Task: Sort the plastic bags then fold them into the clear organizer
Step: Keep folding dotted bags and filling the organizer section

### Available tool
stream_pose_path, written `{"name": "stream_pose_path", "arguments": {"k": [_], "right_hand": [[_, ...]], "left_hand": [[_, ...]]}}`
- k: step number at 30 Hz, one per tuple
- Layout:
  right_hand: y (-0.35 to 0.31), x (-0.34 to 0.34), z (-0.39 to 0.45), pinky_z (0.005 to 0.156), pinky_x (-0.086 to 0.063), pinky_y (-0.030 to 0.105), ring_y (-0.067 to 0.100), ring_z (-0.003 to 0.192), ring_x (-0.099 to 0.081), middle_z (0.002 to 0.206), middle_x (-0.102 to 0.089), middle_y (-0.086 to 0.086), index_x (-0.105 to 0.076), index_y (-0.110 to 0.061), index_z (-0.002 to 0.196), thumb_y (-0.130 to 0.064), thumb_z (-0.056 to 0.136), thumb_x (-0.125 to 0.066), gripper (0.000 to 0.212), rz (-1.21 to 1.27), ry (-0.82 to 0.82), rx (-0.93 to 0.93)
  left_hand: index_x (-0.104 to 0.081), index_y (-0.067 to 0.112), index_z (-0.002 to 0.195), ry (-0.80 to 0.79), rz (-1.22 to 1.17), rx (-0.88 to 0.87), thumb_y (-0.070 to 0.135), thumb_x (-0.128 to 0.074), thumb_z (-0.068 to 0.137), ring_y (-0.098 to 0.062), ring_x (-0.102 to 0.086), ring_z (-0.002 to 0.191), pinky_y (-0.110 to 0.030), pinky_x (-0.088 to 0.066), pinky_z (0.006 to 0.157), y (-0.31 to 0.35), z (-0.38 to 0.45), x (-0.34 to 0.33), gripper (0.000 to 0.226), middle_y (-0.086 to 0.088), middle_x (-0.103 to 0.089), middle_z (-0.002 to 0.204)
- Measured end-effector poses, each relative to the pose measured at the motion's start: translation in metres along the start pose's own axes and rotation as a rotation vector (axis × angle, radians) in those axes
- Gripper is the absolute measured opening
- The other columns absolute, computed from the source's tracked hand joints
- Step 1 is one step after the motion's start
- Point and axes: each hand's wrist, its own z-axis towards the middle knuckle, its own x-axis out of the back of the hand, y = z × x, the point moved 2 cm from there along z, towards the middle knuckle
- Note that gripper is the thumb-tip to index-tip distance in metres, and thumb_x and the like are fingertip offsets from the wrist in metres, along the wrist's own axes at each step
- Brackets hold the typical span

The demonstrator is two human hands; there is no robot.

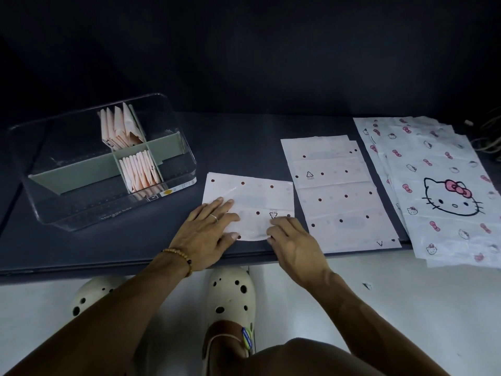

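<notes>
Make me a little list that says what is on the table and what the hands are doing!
bag being folded: dotted bag, partly folded, flat on the table
left hand: fingers straight, pressing the bag down
right hand: fingertips at the bag's near edge; a pinch cannot be told
waiting stacks: dotted bags, then cat-print bags farther right
clear organizer: left of the bags, green dividers, folded pink bags upright in two compartments
floor: pale clogs below the table edge
</notes>
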Motion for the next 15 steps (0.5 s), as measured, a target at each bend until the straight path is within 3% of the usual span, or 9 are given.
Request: {"name": "stream_pose_path", "arguments": {"k": [3, 5, 8, 9, 12, 15], "right_hand": [[0.001, 0.005, 0.006, 0.075, -0.058, 0.034, 0.026, 0.095, -0.062, 0.104, -0.066, 0.010, -0.066, -0.008, 0.101, -0.009, 0.084, -0.069, 0.017, -0.012, 0.055, -0.019], [0.002, 0.010, 0.011, 0.069, -0.057, 0.035, 0.024, 0.086, -0.061, 0.094, -0.066, 0.006, -0.064, -0.010, 0.096, -0.013, 0.089, -0.063, 0.008, 0.069, 0.112, -0.060], [0.008, 0.016, 0.018, 0.073, -0.052, 0.032, 0.019, 0.087, -0.058, 0.095, -0.065, -0.001, -0.064, -0.016, 0.103, -0.036, 0.089, -0.062, 0.024, 0.200, 0.077, -0.150], [0.010, 0.018, 0.020, 0.075, -0.050, 0.033, 0.020, 0.087, -0.058, 0.095, -0.066, 0.000, -0.065, -0.017, 0.106, -0.035, 0.087, -0.064, 0.026, 0.218, 0.060, -0.164], [0.018, 0.022, 0.024, 0.062, -0.046, 0.026, 0.018, 0.067, -0.058, 0.075, -0.064, 0.000, -0.066, -0.020, 0.091, -0.023, 0.089, -0.063, 0.005, 0.385, 0.035, -0.334], [0.028, 0.019, 0.031, 0.058, -0.041, 0.020, 0.011, 0.067, -0.056, 0.071, -0.060, -0.007, -0.059, -0.024, 0.080, -0.031, 0.087, -0.066, 0.011, 0.557, -0.044, -0.569]], "left_hand": [[-0.043, 0.037, 0.132, -0.025, -0.009, 0.012, 0.061, -0.042, 0.087, -0.013, -0.010, 0.144, -0.034, -0.014, 0.113, 0.000, 0.002, 0.005, 0.052, 0.009, -0.022, 0.156], [-0.048, 0.037, 0.129, 0.006, 0.005, 0.010, 0.048, -0.047, 0.091, -0.013, -0.016, 0.142, -0.033, -0.021, 0.108, 0.001, 0.005, 0.008, 0.040, 0.010, -0.029, 0.153], [-0.055, 0.032, 0.126, 0.044, -0.071, 0.034, 0.030, -0.042, 0.098, -0.012, -0.027, 0.137, -0.031, -0.027, 0.105, 0.002, 0.014, 0.017, 0.031, 0.011, -0.041, 0.146], [-0.057, 0.028, 0.125, 0.034, -0.133, 0.060, 0.028, -0.042, 0.099, -0.013, -0.033, 0.134, -0.031, -0.029, 0.106, 0.001, 0.015, 0.023, 0.030, 0.009, -0.047, 0.141], [-0.064, 0.021, 0.100, 0.012, -0.309, 0.141, 0.027, -0.046, 0.098, -0.026, -0.058, 0.103, -0.032, -0.045, 0.086, -0.007, 0.011, 0.044, 0.019, -0.004, -0.066, 0.104], [-0.059, 0.021, 0.078, 0.047, -0.445, 0.253, 0.025, -0.050, 0.097, -0.022, -0.058, 0.076, -0.030, -0.043, 0.068, -0.018, 0.000, 0.051, 0.021, 0.000, -0.062, 0.075]]}}
